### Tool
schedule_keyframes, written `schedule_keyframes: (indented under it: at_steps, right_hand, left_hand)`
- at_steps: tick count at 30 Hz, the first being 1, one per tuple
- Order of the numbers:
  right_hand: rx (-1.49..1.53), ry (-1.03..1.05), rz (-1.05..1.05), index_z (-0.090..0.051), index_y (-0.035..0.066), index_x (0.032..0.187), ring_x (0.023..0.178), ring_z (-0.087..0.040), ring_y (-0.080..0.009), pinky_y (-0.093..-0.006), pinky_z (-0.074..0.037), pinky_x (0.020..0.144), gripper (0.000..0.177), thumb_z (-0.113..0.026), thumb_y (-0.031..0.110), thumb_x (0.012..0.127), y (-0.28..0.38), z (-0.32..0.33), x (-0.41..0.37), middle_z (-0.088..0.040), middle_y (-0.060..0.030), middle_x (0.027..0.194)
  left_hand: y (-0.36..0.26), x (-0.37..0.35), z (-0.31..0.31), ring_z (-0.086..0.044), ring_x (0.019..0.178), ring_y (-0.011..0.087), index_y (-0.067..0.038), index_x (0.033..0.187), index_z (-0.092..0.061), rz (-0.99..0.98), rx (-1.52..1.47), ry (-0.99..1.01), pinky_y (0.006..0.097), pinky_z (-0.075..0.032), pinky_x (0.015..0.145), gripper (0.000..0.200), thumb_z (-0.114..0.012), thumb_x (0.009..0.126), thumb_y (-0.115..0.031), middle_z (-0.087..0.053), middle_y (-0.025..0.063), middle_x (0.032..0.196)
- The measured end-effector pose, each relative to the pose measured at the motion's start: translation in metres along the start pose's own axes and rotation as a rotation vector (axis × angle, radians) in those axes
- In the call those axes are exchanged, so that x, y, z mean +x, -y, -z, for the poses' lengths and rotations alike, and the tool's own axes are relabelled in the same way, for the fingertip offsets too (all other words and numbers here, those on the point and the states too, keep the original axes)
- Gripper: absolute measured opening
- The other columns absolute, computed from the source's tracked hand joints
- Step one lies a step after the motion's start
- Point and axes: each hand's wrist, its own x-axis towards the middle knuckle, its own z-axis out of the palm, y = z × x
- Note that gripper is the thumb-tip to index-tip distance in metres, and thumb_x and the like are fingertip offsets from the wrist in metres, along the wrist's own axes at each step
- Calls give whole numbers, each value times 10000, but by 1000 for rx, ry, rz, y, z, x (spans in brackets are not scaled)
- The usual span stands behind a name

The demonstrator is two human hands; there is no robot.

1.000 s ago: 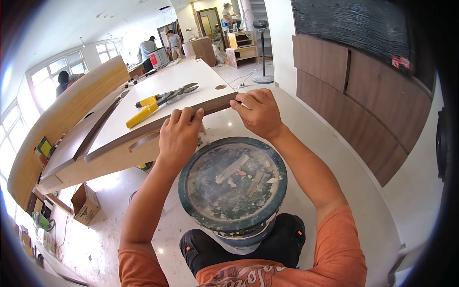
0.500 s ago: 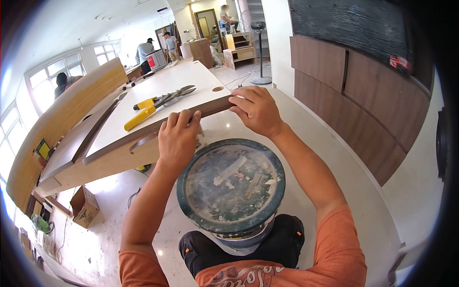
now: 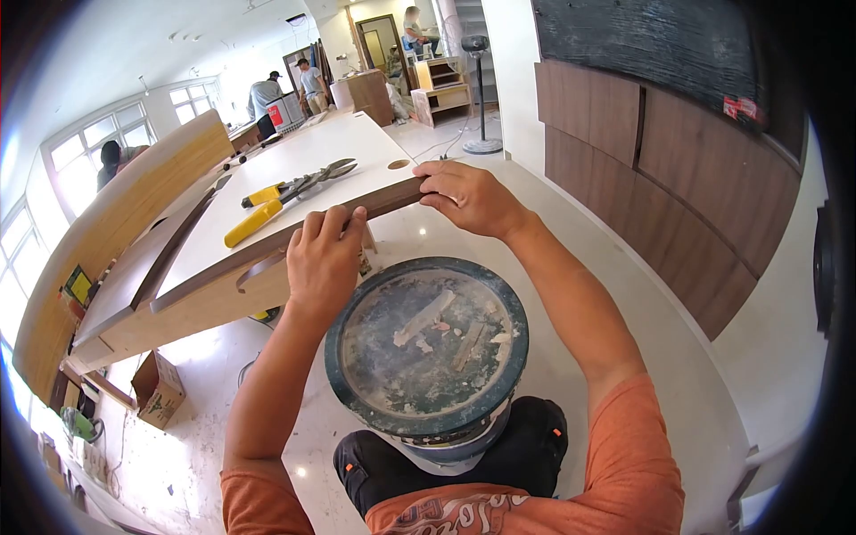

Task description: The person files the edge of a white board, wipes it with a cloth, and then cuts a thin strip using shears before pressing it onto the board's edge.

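Note:
A white-topped board [image 3: 312, 147] lies in front of me, with a dark brown edge strip [image 3: 392, 200] along its near side. My left hand [image 3: 321, 259] is closed over this edge, fingertips on top and thumb against the strip. At the board's right corner, my right hand [image 3: 473, 201] pinches the strip and edge between thumb and fingers. A curled loose end of brown strip hangs left of my left hand. Yellow-handled snips [image 3: 276, 207] rest on the board, blades pointing right. Beyond them, near the right corner, is a round hole [image 3: 399, 165].
A dusty lidded bucket [image 3: 428, 348] stands between my knees. A curved wooden panel [image 3: 125, 241] rises on the left, with a cardboard box [image 3: 158, 390] on the floor below. Brown wall panels [image 3: 660, 169] line the right. A pedestal fan [image 3: 479, 89] and several people are farther back.
The view has shifted slightly, so the board and snips appear a little farther left. Both hands keep nearly the same places on the board's edge.

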Motion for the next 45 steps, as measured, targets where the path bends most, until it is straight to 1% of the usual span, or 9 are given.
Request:
schedule_keyframes:
  at_steps: [10,13,22,28,34,37,40,43,45]
  right_hand:
    - [207,-26,-87,-688,52,1002,1115,-662,-291,-339,-533,949,168,-760,127,870,-13,-5,-6,-689,-120,1230]
    - [169,-62,-38,-691,54,994,1110,-665,-283,-334,-528,949,159,-763,111,865,-14,-7,-7,-696,-118,1216]
    - [275,-104,-46,-706,46,973,971,-699,-236,-308,-566,845,158,-775,33,831,-19,-13,-10,-720,-112,1155]
    - [212,-94,-52,-707,42,960,1010,-700,-253,-305,-576,844,131,-770,63,847,-17,-12,-10,-712,-117,1183]
    - [193,-68,-4,-699,59,1071,1150,-664,-290,-327,-559,930,232,-771,99,855,-15,-11,-16,-668,-136,1283]
    - [173,-121,19,-683,79,1182,1152,-663,-270,-318,-540,954,345,-782,117,854,-17,-15,-16,-672,-129,1283]
    - [543,-304,-359,-657,94,1272,1116,-653,-219,-307,-521,950,433,-789,142,861,0,-22,-15,-684,-89,1236]
    - [480,-89,-589,-616,111,1350,1063,-616,-171,-299,-512,912,508,-785,149,872,0,-13,-15,-642,-48,1232]
    - [657,-12,-619,-617,116,1351,1052,-593,-156,-298,-508,892,507,-779,130,871,-5,-19,-15,-602,-40,1254]
  left_hand:
    - [-1,1,0,-580,902,216,-121,1146,-722,-3,2,-6,356,-516,765,384,-668,774,-46,-586,11,992]
    - [0,2,0,-581,898,213,-119,1142,-723,-7,-4,-12,354,-518,764,382,-671,771,-43,-583,10,988]
    - [-3,2,1,-581,893,207,-115,1145,-721,-10,15,-2,346,-516,761,392,-675,765,-31,-581,7,986]
    - [-1,1,0,-578,948,197,-115,1156,-703,-26,39,21,339,-503,757,357,-681,800,-108,-582,6,1009]
    - [0,1,0,-580,948,200,-112,1148,-704,-29,40,22,343,-505,759,349,-675,800,-101,-582,8,1004]
    - [-1,1,-1,-580,949,202,-110,1151,-704,-21,32,15,345,-506,761,352,-673,800,-98,-582,9,1004]
    - [-1,1,0,-581,948,201,-112,1151,-704,-18,40,24,344,-506,760,353,-674,800,-99,-584,9,1004]
    - [-1,1,-1,-583,945,202,-113,1150,-704,-9,45,34,344,-507,761,349,-670,803,-96,-585,10,1001]
    - [-1,1,-1,-585,943,203,-113,1151,-704,-10,28,28,346,-508,763,349,-666,805,-91,-587,11,1002]
